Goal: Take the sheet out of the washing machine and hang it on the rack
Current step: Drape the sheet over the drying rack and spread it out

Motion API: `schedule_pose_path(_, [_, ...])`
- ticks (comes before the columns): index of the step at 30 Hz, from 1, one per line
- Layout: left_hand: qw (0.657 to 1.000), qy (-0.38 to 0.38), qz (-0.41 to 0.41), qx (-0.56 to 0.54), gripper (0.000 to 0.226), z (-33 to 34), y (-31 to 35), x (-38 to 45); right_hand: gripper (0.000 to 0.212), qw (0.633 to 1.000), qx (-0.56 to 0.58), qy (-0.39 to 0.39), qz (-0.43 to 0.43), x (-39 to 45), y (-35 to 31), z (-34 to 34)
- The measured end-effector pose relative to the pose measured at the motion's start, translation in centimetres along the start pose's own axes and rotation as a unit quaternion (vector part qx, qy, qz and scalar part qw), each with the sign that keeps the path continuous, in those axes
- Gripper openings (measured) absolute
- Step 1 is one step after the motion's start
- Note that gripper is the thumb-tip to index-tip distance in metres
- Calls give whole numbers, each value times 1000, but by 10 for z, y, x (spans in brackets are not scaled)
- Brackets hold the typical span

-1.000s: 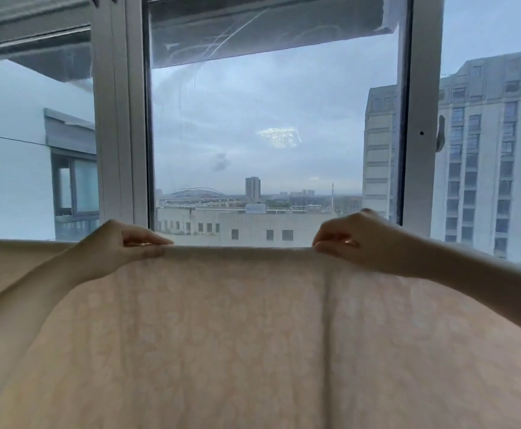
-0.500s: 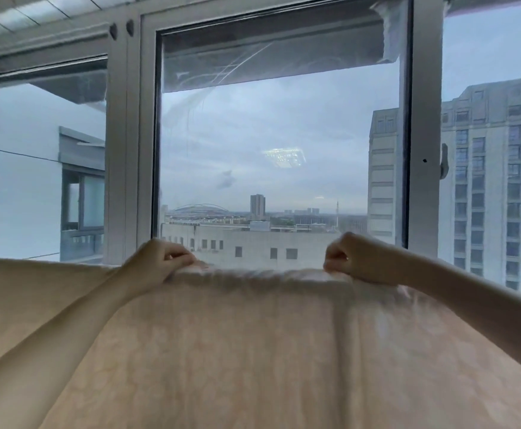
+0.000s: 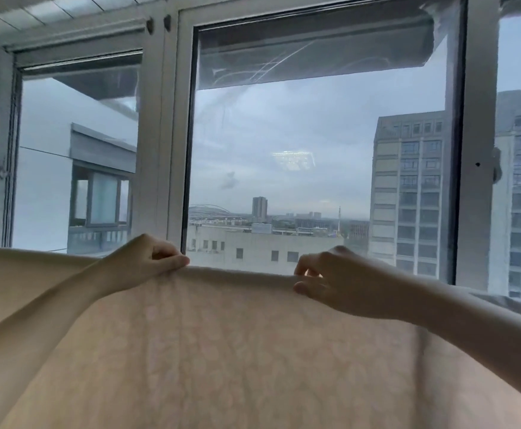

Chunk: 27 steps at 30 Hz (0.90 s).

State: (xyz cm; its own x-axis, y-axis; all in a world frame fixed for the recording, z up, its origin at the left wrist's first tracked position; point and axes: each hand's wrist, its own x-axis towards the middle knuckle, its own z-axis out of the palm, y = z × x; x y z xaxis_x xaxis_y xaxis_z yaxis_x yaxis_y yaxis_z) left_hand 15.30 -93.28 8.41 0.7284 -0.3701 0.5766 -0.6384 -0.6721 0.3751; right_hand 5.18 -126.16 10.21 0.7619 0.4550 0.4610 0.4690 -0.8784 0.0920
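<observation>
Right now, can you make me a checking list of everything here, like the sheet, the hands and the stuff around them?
Surface: no table or floor in view; the rack is hidden under the cloth.
Job's things: cream patterned sheet draped across the whole lower view, its top edge a level ridge; washing machine not in view.
Clutter: nothing seen.
Hands: left hand grips the top edge, fingers curled; right hand pinches the same edge further right.
Cables: nothing seen.
Surroundings: white-framed window just behind the sheet; grey tower block and cloudy sky outside.
</observation>
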Motion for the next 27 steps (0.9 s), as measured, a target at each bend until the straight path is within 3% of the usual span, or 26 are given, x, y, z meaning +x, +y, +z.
schedule_pose_path(2, [1000,-7,8,-6,64,-16,-23,-8,28,1000,-14,19,-9,17,-23,10])
schedule_pose_path(7, [999,-17,21,-16,15,-53,-88,-25,34,996,-51,67,-6,57,-89,37])
schedule_pose_path(11, [998,6,51,-29,23,-74,-134,-35,41,988,-106,109,-15,75,-130,62])
schedule_pose_path(15, [989,54,84,-108,19,-76,-150,-40,23,982,-110,151,1,92,-146,78])
schedule_pose_path(27, [951,168,70,-251,13,-64,-102,-15,14,959,-17,270,80,147,-168,63])
